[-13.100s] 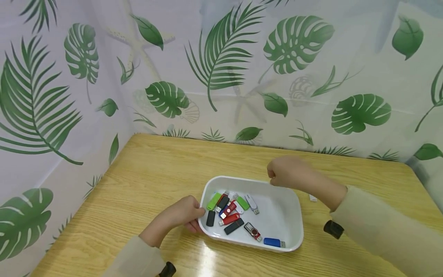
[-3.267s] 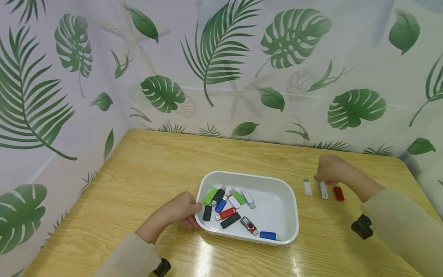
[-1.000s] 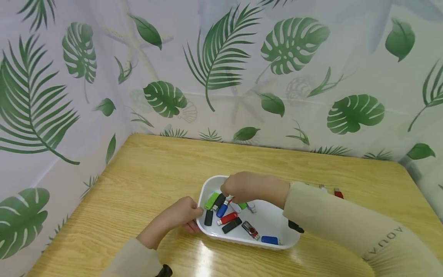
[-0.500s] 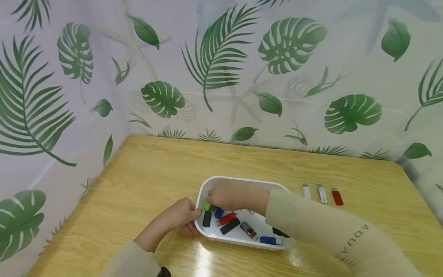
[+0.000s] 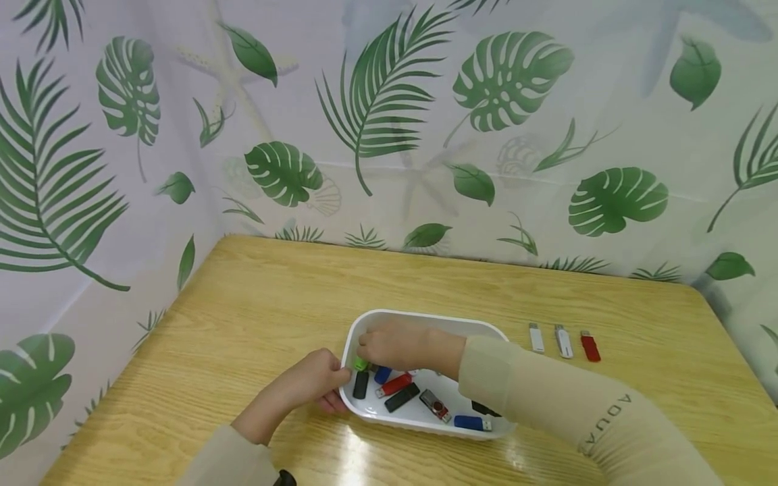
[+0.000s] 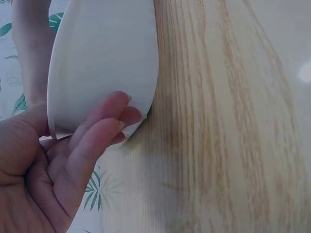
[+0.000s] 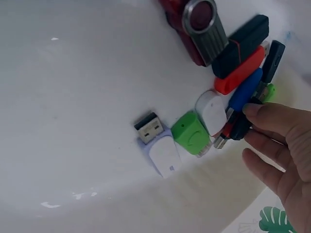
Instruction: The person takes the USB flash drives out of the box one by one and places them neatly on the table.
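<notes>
My left hand [image 5: 310, 381] grips the left end of a white plastic tray [image 5: 437, 317], thumb over the rim and fingers against the outer wall. Inside the tray my right hand [image 5: 404, 344] reaches to the far left corner. In the right wrist view its thumb and forefinger pinch a black USB stick [image 7: 240, 128] among others. Around it lie a blue stick [image 7: 245, 91], a red one [image 7: 239, 70], a green one [image 7: 190, 132] and a white one [image 7: 211, 112]. A bright green stick [image 5: 361, 364] is partly hidden by the right hand.
Right of the tray, a white USB stick [image 5: 536, 337], a white-and-grey one [image 5: 563, 342] and a red one [image 5: 589, 347] lie in a row on the wooden table [image 5: 292, 290]. A leaf-patterned cloth [image 5: 389, 202] stands behind and to the left.
The table's right side went from one visible stick to a row of three. My right hand has since moved left into the tray's far left corner. The left hand keeps its hold.
</notes>
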A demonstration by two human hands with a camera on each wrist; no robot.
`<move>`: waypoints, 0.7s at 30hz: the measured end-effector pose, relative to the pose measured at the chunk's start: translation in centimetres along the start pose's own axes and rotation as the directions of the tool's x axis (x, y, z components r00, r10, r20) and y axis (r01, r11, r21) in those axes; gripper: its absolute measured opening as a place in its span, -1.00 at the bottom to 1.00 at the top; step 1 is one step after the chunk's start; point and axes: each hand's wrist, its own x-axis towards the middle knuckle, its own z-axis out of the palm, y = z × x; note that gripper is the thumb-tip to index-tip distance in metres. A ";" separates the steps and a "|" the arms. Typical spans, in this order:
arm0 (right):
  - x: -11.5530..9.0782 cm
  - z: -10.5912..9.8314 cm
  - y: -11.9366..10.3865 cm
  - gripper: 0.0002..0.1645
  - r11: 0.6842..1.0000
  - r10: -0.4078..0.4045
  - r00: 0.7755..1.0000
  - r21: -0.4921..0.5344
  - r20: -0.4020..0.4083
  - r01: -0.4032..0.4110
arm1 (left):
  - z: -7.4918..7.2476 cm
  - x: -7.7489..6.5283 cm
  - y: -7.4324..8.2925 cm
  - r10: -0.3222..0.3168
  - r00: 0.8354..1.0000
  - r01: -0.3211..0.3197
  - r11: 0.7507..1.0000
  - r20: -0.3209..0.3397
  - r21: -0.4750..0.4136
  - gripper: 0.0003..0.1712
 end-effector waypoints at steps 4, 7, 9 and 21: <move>0.3 0.0 0.2 -0.77 1.000 0.000 1.000 0.027 0.013 -0.001 | -0.1 0.1 0.0 -0.011 1.000 0.011 1.000 0.002 0.005 -0.70; 0.4 -0.1 0.2 -0.77 0.999 -0.004 0.999 0.040 0.035 0.002 | -0.1 0.1 0.1 -0.014 1.000 0.013 1.000 0.004 0.008 -0.70; 0.3 -0.1 0.2 -0.76 0.999 -0.001 0.999 0.044 0.050 -0.002 | -0.1 0.1 0.1 -0.004 1.000 0.004 1.000 0.006 0.007 -0.70; -0.4 -0.2 0.1 -0.75 0.992 0.039 0.995 0.119 0.092 -0.050 | -0.2 0.0 0.1 -0.008 1.000 0.008 1.000 0.009 0.006 -0.70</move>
